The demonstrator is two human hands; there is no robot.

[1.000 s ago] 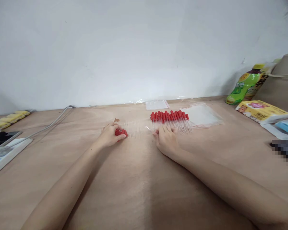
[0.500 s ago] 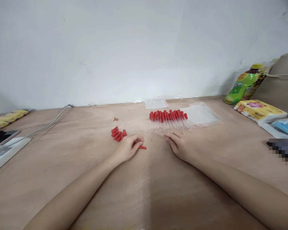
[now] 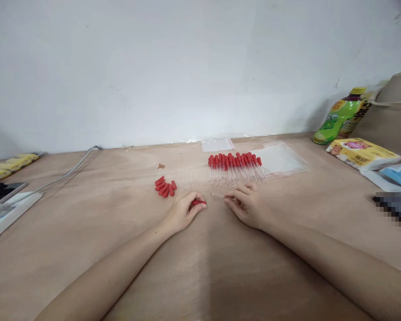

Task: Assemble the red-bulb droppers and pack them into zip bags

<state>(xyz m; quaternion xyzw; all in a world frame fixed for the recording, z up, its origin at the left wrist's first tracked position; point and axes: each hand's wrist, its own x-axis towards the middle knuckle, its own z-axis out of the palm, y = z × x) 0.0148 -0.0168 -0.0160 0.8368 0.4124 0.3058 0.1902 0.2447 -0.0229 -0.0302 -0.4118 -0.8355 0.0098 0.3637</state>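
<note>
Red bulb (image 3: 198, 202) in closed left grip (image 3: 184, 210)

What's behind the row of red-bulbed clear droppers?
Behind the red-bulbed clear droppers lie a flat translucent plastic bag with a red edge, leftward, and larger clear plastic bags, rightward. Whatever the droppers cover cannot be seen.

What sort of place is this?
Probably a makeshift workspace: a table against a bare wall, with red-topped droppers lying in a row near clear bags and a drink bottle at the right.
</note>
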